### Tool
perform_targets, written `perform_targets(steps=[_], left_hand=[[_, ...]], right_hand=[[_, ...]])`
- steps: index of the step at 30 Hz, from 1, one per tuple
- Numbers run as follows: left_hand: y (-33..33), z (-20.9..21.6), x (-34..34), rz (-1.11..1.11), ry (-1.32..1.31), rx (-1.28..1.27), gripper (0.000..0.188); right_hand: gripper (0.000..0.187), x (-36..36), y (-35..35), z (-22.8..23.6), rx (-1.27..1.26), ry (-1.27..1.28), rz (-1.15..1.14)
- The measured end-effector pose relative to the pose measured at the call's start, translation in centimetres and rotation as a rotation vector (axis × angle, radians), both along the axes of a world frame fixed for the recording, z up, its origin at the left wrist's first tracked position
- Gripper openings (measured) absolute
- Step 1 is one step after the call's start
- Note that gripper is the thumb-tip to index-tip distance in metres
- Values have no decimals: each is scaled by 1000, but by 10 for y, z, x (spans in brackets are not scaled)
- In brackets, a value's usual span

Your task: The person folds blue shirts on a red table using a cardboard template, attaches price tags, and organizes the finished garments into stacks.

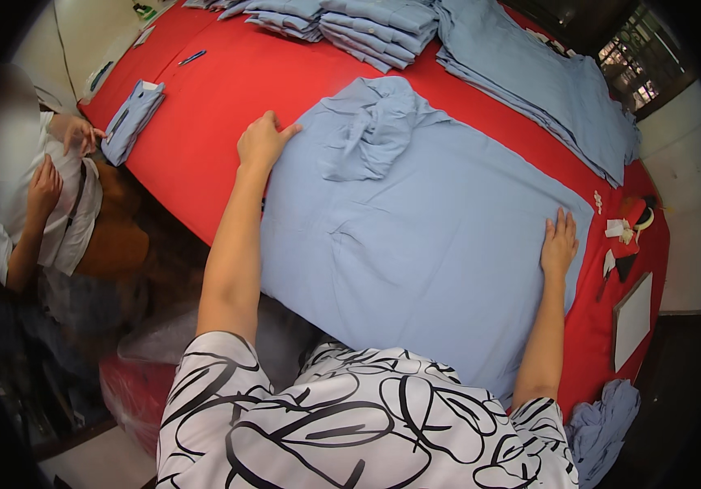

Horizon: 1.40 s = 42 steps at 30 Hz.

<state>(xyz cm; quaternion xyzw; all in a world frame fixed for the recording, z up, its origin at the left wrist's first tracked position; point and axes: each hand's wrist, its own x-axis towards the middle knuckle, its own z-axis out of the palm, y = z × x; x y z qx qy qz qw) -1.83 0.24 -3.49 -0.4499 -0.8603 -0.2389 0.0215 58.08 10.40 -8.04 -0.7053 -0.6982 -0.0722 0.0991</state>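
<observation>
A light blue shirt (416, 244) lies spread before me on the red-covered table, its near edge reaching my body. Toward its far left the cloth is bunched into a crumpled heap (375, 126). My left hand (264, 140) is at the shirt's left edge, thumb spread away from the fingers, which are partly hidden by the angle. Flat on the cloth near the right edge rests my right hand (560, 243), its fingers stretched out. Neither hand grips anything that I can see.
Folded blue shirts (375, 33) stand in stacks at the far edge, beside a layered pile of blue cloth (530, 90). A co-worker (49, 187) stands at the left by a folded shirt (133, 121). Tape (645, 218) and a white board (632, 322) lie at the right.
</observation>
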Motion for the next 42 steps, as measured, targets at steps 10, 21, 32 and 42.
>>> perform_targets(steps=[10,21,32,42], left_hand=[[-231,19,33,-94,-323,-350,45],[-249,4,71,-118,-10,-38,44],[-252,4,15,-79,-27,-96,25],[-227,-4,-35,154,-434,320,25]], right_hand=[[29,-205,-29,57,7,599,757],[43,-462,-49,7,133,184,1182],[51,-472,-51,7,111,119,1065],[53,-481,-30,12,51,80,998]])
